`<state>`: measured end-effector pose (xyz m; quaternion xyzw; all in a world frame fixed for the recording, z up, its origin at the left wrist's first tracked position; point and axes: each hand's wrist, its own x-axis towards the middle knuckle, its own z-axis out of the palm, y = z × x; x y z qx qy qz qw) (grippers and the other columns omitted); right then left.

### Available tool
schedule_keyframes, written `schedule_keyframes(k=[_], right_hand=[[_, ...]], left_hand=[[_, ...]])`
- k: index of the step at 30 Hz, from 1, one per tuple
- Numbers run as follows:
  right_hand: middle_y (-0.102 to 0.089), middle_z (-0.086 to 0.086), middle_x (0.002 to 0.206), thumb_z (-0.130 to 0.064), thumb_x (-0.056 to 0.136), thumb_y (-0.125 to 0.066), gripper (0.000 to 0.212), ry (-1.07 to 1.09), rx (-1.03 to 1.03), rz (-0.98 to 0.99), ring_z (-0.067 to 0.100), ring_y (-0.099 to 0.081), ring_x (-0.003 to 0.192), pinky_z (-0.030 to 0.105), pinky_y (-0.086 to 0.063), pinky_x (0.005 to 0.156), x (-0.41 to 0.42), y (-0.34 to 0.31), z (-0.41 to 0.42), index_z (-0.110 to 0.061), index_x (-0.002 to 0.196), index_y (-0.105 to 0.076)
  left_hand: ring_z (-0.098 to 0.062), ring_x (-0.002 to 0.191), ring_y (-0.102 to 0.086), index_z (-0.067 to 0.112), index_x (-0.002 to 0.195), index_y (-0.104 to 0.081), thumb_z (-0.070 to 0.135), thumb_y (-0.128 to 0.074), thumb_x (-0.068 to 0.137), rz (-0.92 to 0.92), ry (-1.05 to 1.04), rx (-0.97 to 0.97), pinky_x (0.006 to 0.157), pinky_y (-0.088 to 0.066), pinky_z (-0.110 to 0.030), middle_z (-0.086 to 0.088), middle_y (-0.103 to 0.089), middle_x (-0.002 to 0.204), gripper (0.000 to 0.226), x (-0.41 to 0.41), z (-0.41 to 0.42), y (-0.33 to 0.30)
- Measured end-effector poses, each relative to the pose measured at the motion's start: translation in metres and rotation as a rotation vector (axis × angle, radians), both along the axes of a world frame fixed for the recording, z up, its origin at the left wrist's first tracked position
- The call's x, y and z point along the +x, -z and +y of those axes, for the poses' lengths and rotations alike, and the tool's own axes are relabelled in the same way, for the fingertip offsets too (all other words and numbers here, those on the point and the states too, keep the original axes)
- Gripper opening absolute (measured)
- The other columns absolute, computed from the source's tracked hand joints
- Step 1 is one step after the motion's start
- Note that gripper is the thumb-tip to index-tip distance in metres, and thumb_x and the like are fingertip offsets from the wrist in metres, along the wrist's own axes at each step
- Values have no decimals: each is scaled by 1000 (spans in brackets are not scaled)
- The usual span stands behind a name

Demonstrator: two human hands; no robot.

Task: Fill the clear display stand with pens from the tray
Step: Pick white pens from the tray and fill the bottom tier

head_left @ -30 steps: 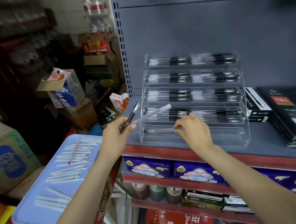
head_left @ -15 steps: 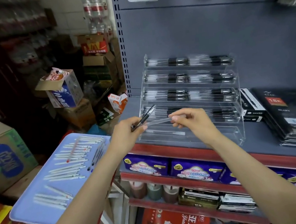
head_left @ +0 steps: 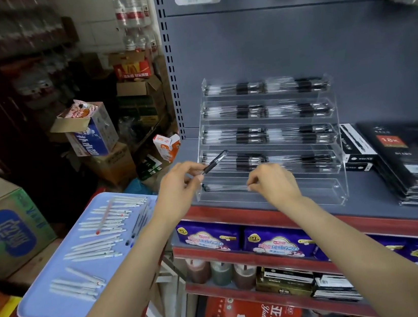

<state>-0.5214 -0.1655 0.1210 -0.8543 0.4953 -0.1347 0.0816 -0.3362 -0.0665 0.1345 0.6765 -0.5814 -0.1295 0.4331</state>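
A black pen (head_left: 213, 162) is pinched in the left hand (head_left: 180, 188) at the stand's (head_left: 340, 191) left edge. A clear pen (head_left: 226, 187) in the lowest tier is pinched by the right hand (head_left: 272, 184). More pens (head_left: 105, 225) lie on the tray (head_left: 44, 310).

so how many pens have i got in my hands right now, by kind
black pen, held up in the left hand: 1
clear pen, pinched by the right hand on a low tier of the clear display stand: 1
total: 2 pens that show
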Motion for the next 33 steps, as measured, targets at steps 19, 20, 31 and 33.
schedule_keyframes(k=[19, 20, 31, 33], right_hand=[[-45, 9, 125, -9, 82, -67, 55, 355, -83, -620, 19, -49, 111, 22, -37, 90, -134, -22, -41, -12, 131, -44], [-42, 10, 130, -11, 83, -67, 61, 354, -12, -613, 20, -49, 116, 27, -39, 94, -139, -20, -46, -12, 137, -38], [-52, 2, 119, 6, 88, -53, 60, 212, 212, -683, 14, -55, 104, 19, -44, 84, -148, -12, -60, -16, 141, -36], [-48, 6, 128, 4, 86, -56, 59, 234, 79, -657, 17, -51, 114, 25, -41, 99, -146, -11, -53, -14, 139, -39]], left_hand=[[-20, 101, -54, 13, 103, -67, 7, -56, 90, -297, 225, -15, 90, -45, -30, -3, -63, 100, 18, -106, -102, -17], [-21, 102, -55, 12, 104, -68, 7, -56, 90, -316, 237, 13, 90, -44, -30, -5, -63, 102, 19, -115, -110, -17], [-21, 105, -60, 12, 116, -65, 5, -46, 94, -386, 347, 197, 90, -37, -17, -9, -62, 116, 30, -150, -137, -3], [-21, 107, -58, 12, 117, -64, 4, -45, 94, -355, 351, 188, 90, -34, -15, -8, -60, 116, 32, -150, -135, -1]])
